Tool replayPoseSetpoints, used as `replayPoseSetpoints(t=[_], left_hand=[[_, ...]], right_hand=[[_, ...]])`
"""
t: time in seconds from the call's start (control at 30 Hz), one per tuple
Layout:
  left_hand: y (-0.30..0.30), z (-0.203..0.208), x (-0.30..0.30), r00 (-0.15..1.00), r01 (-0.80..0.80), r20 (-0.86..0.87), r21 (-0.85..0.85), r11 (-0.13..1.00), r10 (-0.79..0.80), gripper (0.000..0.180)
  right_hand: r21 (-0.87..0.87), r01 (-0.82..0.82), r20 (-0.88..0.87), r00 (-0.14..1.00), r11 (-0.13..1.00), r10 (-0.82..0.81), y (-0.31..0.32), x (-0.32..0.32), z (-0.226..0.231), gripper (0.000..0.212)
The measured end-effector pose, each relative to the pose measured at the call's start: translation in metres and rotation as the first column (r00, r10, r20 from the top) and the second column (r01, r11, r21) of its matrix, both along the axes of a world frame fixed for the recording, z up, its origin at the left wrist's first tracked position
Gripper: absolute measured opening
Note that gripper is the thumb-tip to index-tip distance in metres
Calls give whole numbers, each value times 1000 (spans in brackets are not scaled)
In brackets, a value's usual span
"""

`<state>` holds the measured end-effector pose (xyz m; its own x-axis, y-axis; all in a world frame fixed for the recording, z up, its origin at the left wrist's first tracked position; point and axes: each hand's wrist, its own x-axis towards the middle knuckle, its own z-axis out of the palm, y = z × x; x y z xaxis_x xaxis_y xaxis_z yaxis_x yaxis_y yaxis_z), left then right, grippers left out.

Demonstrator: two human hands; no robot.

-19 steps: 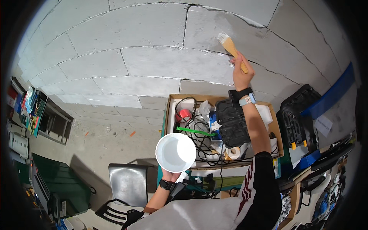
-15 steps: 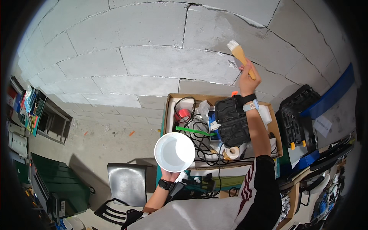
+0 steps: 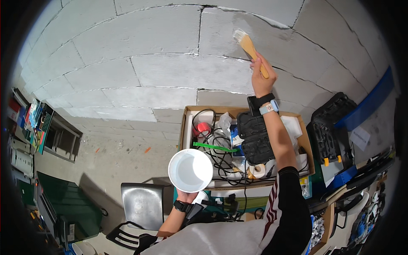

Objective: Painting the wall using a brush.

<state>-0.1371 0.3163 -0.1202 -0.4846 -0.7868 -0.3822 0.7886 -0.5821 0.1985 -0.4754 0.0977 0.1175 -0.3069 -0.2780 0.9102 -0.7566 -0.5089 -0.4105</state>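
My right hand [image 3: 264, 75] is wrapped round the wooden handle of a flat paintbrush [image 3: 247, 43], raised in front of the block wall [image 3: 165, 70]. The brush's pale bristles press on or lie close to a grey block, where a darker, damp-looking patch surrounds them. Low in the middle, my left hand [image 3: 186, 196] holds up a white plastic bucket [image 3: 191, 189] from beneath; its fingers are largely hidden. The bucket's mouth faces me, and its inside looks white. Blocks to the left of the brush look whiter than those to its right.
Below the wall stands a cardboard box [image 3: 183, 140] with cables, a black plastic case [image 3: 255, 136], and a tape roll [image 3: 256, 171]. A grey chair [image 3: 142, 203] is at the left, near a dark green bin [image 3: 70, 206]. Another black case [image 3: 325, 131] lies open at the right.
My right hand has moved the brush left and upward, onto or close to the wall. The bucket in my left hand has barely shifted.
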Motion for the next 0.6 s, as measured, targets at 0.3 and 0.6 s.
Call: replayPoseSetpoints(t=[0.3, 0.6], left_hand=[[2, 3, 0, 997, -49, 68, 42, 998, 46, 62], [1, -4, -1, 998, -70, -8, 28, 997, 70, 68]], right_hand=[[-18, -7, 48, 999, 1000, 8, 20, 9, -2, 22], [-56, 57, -129, 990, 997, -63, -8, 10, 10, 20]])
